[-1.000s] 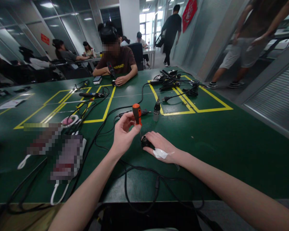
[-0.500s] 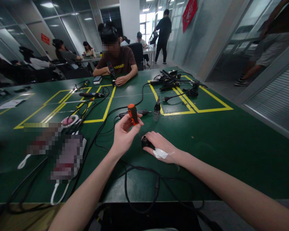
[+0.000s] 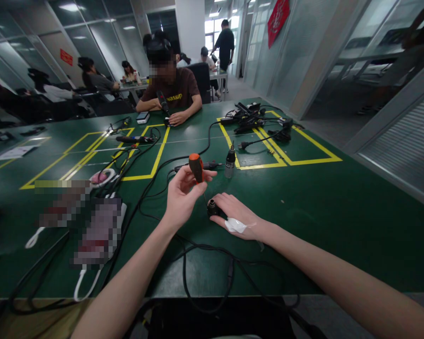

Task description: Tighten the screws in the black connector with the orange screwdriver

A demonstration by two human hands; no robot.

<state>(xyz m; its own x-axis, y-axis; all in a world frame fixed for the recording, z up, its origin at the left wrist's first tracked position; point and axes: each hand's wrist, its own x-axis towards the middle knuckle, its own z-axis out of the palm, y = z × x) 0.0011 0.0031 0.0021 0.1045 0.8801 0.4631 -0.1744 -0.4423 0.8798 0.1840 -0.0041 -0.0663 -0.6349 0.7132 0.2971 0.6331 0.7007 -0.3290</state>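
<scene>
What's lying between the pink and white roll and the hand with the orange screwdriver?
In the head view, black cables and a strip of yellow tape lie between the roll and the left hand.

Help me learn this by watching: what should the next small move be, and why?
Probably a small twist of the screwdriver by the left hand: its shaft points down toward the black part, which the right hand holds against the table. Shaft contact is unclear.

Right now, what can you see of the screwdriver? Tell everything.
The screwdriver has a stout handle, orange at the top and dark on the grip, apparently plastic, and a thin shaft. The left hand holds it between thumb and fingers; it tilts, handle up, shaft down. Its tip, near a black part, is unclear.
</scene>
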